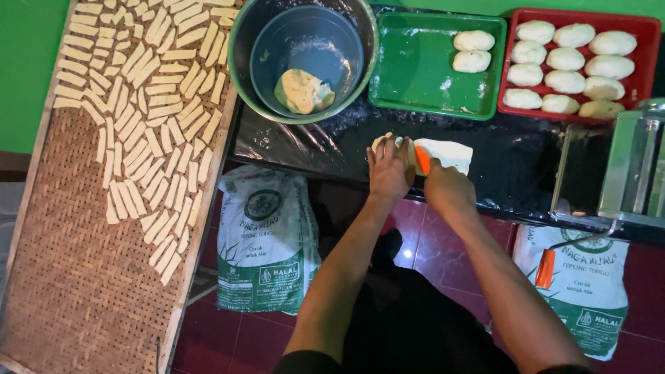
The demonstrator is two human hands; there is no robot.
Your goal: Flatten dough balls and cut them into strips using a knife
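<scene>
While a woven bamboo tray point(76, 291) at the left carries rows of pale cut dough strips point(149, 104) over its upper half, a person works at a low black worktop point(512, 173) covered in a dark plastic sheet. Two printed flour sacks point(267, 239) stand on the red tiled floor point(429, 242) below the worktop's near edge. At the far left corner of the worktop a metal basin point(242, 62) holds a smaller bowl with a lump of soft dough point(303, 91). Beside it a green tray point(415, 76) holds two dough balls, and a red tray point(644, 31) at the far right corner holds about a dozen more. A metal roller machine point(623, 173) sits at the right edge.

Near the middle of the near edge lies the flattened dough sheet point(447, 154), pale and floury. The left hand point(389, 170) presses flat on its left end, fingers spread narrowly. The right hand point(447, 188) is closed around an orange-handled cutter point(422, 159) set against the sheet.

The sheet looks light, soft and limp, likely to stretch or tear if lifted by one corner. It is probably best pinned with a flat palm while cut, and picked up from underneath or by both ends. The flour dusting suggests it is only mildly sticky.
</scene>
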